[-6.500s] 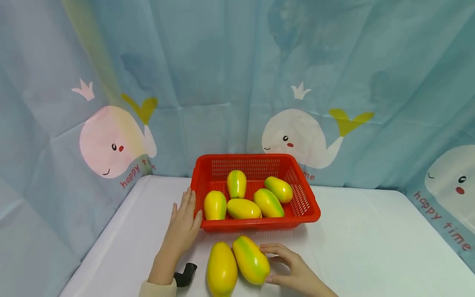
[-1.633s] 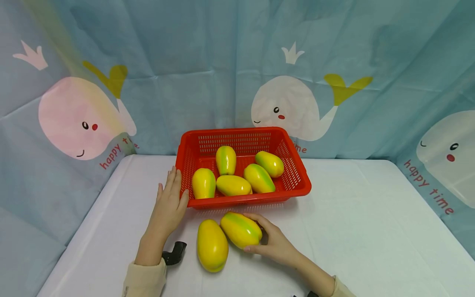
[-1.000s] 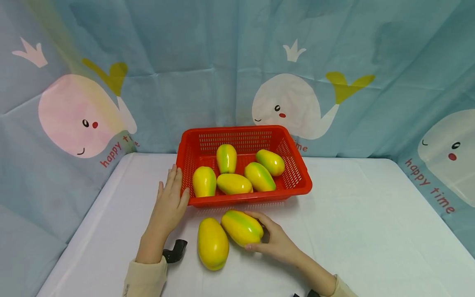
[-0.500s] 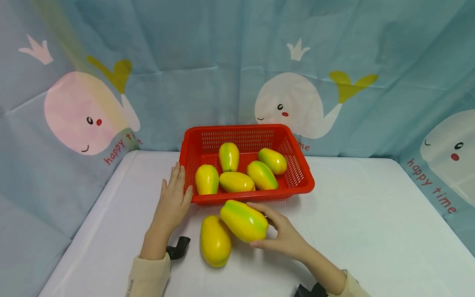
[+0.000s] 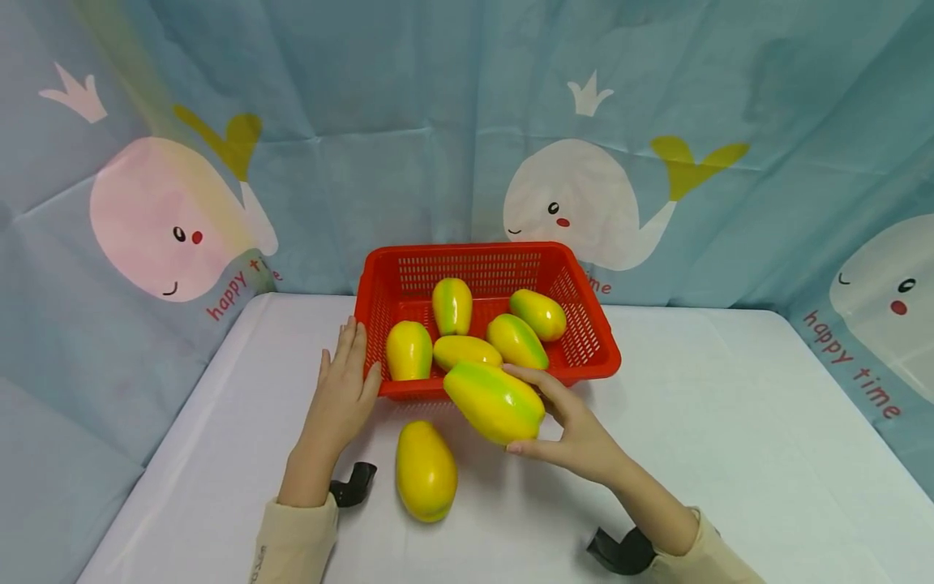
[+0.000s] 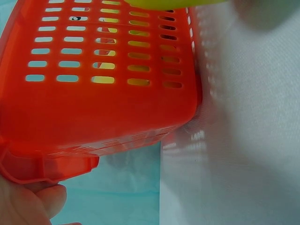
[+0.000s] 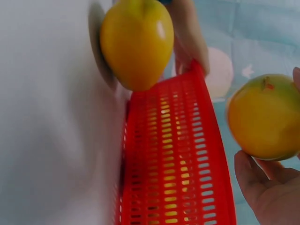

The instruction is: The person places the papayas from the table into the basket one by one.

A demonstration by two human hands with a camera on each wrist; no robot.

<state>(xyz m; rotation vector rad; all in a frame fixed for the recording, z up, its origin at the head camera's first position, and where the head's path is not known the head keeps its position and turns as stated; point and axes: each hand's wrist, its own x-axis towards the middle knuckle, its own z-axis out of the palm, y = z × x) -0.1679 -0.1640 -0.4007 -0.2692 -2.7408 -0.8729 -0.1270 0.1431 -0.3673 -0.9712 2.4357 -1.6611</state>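
My right hand (image 5: 580, 434) holds a yellow-green papaya (image 5: 496, 405) between thumb and fingers, raised off the table in front of the red plastic basket (image 5: 606, 367). In the right wrist view this papaya (image 7: 265, 117) hangs beyond the basket's rim. Several smaller papayas (image 5: 516, 341) lie inside the basket. My left hand (image 5: 339, 401) rests against the basket's left rim with its fingers extended. The left wrist view shows its fingers (image 6: 51, 199) beside the rim. Another large papaya (image 5: 426, 472) lies on the table, touched by neither hand.
A white cloth covers the table (image 5: 730, 422). Behind the basket hangs a blue curtain (image 5: 409, 186) with whale prints. Black curved pieces (image 5: 353, 485) stick out beside both wrists.
My right hand has gripped the papaya beside the other large one and lifted it up towards the basket's front rim. My left hand has stayed at the basket's left side.
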